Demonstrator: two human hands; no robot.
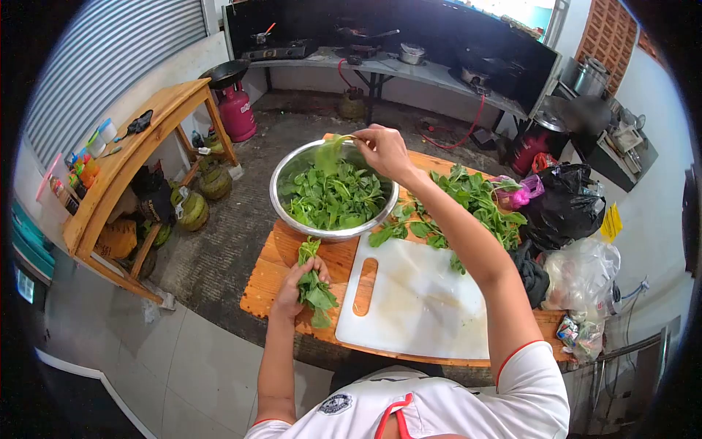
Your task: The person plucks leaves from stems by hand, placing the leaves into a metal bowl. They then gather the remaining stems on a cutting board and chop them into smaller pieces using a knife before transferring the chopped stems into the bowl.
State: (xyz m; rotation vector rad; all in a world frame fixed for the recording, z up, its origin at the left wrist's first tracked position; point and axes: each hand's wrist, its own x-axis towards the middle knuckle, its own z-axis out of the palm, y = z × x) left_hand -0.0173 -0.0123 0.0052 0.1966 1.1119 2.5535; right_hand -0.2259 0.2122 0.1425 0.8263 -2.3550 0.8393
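Left hand [296, 287] grips leafy stem bunch [314, 285] at wooden table [267, 282] edge, beside white cutting board [420, 296]. Right hand [382, 150] pinches blurred leaf [333, 152] over steel bowl [281, 175] full of picked leaves [336, 197]. Unpicked greens [472, 197] piled behind board.

Your left grip [295, 287] sits low and close to your body, fingers curled shut, back of the hand facing up. Your left arm [276, 362] is bare and nearly straight, running forward from the shoulder. Your right grip [383, 151] is raised and far forward, angled in toward your midline, fingertips pinched together, wrist bent slightly down. Your right arm [468, 234] is bare and stretched out long, elbow a little bent, forearm slanting up and left. The two grips are well apart, the right higher and farther out.
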